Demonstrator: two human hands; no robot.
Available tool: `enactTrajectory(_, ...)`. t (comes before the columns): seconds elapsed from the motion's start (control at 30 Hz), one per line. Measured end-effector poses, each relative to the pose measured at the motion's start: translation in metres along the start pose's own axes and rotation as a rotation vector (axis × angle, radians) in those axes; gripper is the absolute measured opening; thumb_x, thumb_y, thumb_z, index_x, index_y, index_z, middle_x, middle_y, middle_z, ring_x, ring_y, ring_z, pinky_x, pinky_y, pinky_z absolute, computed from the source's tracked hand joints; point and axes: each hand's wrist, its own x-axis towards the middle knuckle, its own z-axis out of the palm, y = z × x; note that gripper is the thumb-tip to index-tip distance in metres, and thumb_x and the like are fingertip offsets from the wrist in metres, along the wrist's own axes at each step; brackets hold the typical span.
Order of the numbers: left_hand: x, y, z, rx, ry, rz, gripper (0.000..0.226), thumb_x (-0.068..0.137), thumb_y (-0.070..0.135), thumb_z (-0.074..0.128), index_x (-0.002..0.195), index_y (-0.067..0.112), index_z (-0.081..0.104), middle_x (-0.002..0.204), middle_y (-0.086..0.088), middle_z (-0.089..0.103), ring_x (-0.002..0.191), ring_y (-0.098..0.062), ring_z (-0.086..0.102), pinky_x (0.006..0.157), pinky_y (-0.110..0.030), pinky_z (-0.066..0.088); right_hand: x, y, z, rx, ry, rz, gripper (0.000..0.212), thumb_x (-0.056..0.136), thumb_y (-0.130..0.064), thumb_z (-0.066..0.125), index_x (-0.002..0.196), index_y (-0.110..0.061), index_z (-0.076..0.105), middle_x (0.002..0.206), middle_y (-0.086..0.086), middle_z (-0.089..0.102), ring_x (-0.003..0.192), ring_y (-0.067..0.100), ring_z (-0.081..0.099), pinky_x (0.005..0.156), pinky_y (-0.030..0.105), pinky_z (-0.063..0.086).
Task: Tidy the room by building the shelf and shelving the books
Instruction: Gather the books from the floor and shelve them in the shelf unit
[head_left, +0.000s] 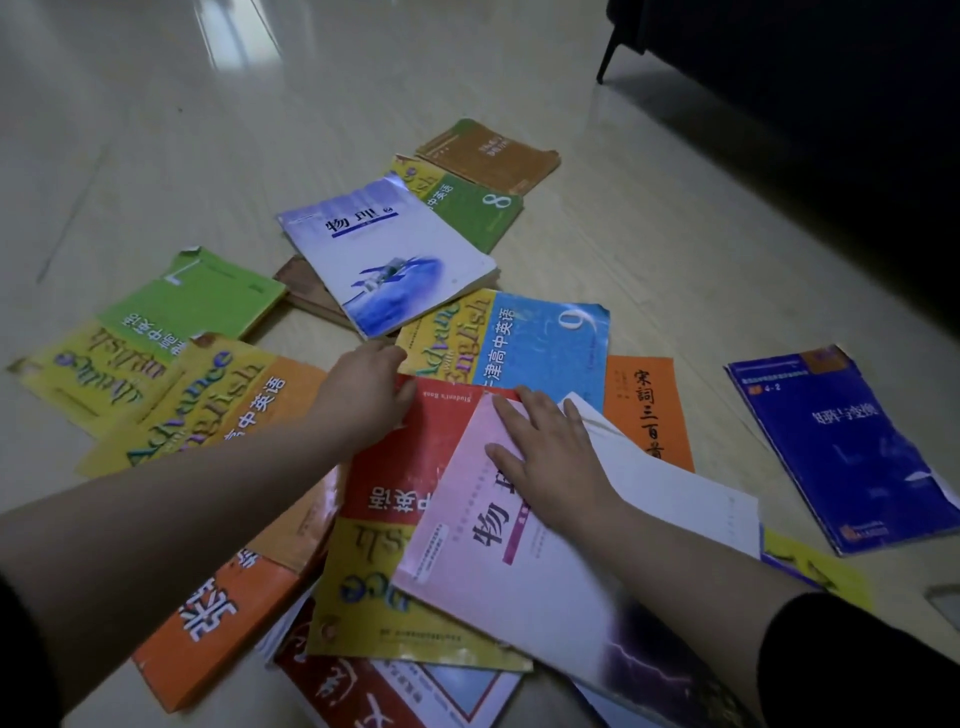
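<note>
Left hand (363, 397) grips the far corner of a red-and-yellow paperback textbook (395, 462), right hand (545, 447) flat with fingers straight on the pink-and-white paperback physics book (493, 571) overlapping it, frame centre, other paperbacks strewn over the pale floor (156, 130).

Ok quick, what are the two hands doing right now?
Left hand: fingers curled over the red book's top edge, gripping it.
Right hand: open, fingers flat on the pink book.
</note>
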Motion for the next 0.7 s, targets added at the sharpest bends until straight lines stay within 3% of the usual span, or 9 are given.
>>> enactTrajectory(0.1,0.019,-0.007,0.013,0.009,0.009,-0.005,0.033,0.090,0.032,0.051,0.108,0.006,0.061,0.113,-0.016,0.059,0.102,-0.034,0.055,0.083,-0.039,0.045,0.000,0.002,0.004,-0.013,0.038,-0.004,0.078,0.083,-0.064,-0.001,0.152,-0.031,0.014,0.161,0.000,0.012,0.148,0.018,0.007,0.118,0.041,-0.008)
enactTrajectory(0.2,0.026,-0.009,0.022,0.047,-0.033,-0.048,0.031,0.090,0.035,0.047,0.104,0.010,0.059,0.115,-0.016,0.053,0.104,-0.036,0.049,0.085,-0.043,0.045,0.001,0.002,0.005,-0.005,0.053,-0.010,0.075,0.086,-0.063,0.002,0.152,-0.032,0.015,0.160,-0.001,0.014,0.148,0.017,0.008,0.119,0.041,-0.006)
enactTrajectory(0.37,0.034,-0.003,0.022,0.078,0.073,-0.133,0.031,0.093,0.033,0.049,0.104,0.007,0.060,0.123,-0.020,0.040,0.112,-0.039,0.037,0.086,-0.049,0.044,0.000,0.003,0.005,0.001,0.060,-0.009,0.069,0.090,-0.061,0.008,0.152,-0.032,0.015,0.160,-0.002,0.014,0.148,0.016,0.008,0.120,0.040,-0.006)
enactTrajectory(0.43,0.039,-0.006,0.021,0.098,0.012,-0.142,0.034,0.094,0.038,0.047,0.110,0.010,0.059,0.136,-0.019,0.034,0.124,-0.039,0.030,0.095,-0.050,0.041,0.001,0.003,0.005,0.005,0.064,-0.007,0.066,0.092,-0.060,0.012,0.152,-0.032,0.015,0.160,-0.003,0.014,0.148,0.015,0.008,0.120,0.040,-0.005)
enactTrajectory(0.53,0.046,-0.012,0.020,0.115,-0.136,-0.187,0.038,0.096,0.048,0.040,0.120,0.020,0.050,0.157,-0.013,0.010,0.142,-0.041,0.007,0.106,-0.055,0.028,0.000,0.002,0.004,0.009,0.064,-0.004,0.064,0.093,-0.058,0.016,0.152,-0.032,0.015,0.160,-0.004,0.014,0.147,0.014,0.008,0.120,0.039,-0.007)
enactTrajectory(0.7,0.053,-0.014,0.020,0.095,-0.259,-0.238,0.054,0.097,0.057,0.028,0.133,0.020,0.041,0.161,-0.004,-0.008,0.145,-0.038,-0.013,0.110,-0.064,0.014,0.000,0.001,0.004,0.018,0.061,0.000,0.066,0.092,-0.060,0.013,0.152,-0.033,0.014,0.160,-0.006,0.012,0.147,0.012,0.007,0.120,0.039,-0.007)
